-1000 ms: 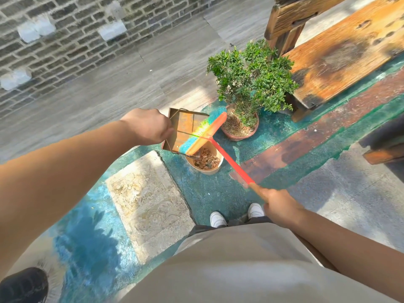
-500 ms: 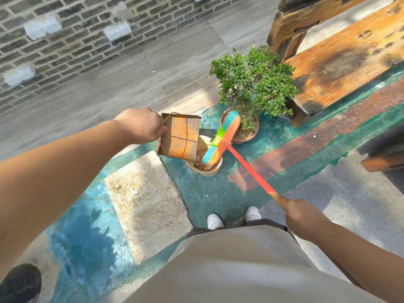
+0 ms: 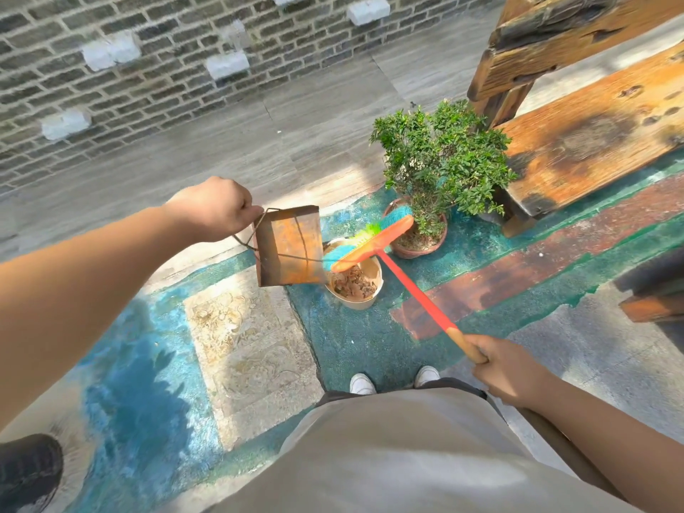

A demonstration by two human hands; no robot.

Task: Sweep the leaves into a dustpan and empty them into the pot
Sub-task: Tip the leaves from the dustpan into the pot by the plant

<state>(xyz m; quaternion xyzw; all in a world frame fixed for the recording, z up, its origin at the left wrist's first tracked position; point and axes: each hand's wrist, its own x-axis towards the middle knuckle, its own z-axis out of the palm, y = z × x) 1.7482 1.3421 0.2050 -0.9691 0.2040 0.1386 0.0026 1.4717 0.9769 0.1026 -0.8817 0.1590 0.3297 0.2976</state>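
Rusty metal shows on the dustpan (image 3: 288, 246), which we hold up in the air with our left hand (image 3: 214, 211). That hand is closed tight around its thin wire handle. We see the dustpan's flat rusty side, and it hangs just beside the pot (image 3: 355, 283), at the pot's left edge. The pot sits on the green painted floor (image 3: 351, 335) and has brown dry leaves (image 3: 349, 285) inside it.

Our right hand (image 3: 507, 368) is wrapped around the end of the broom (image 3: 374, 242). Its long red stick goes up to the orange head, which has blue and green bristles. The head is over the top of the pot, touching or almost touching the dustpan; we cannot tell which.

Just behind the pot stands a small green bush (image 3: 440, 161) in its own clay pot. Our white shoes (image 3: 362, 383) are near the bottom, close to the pot.
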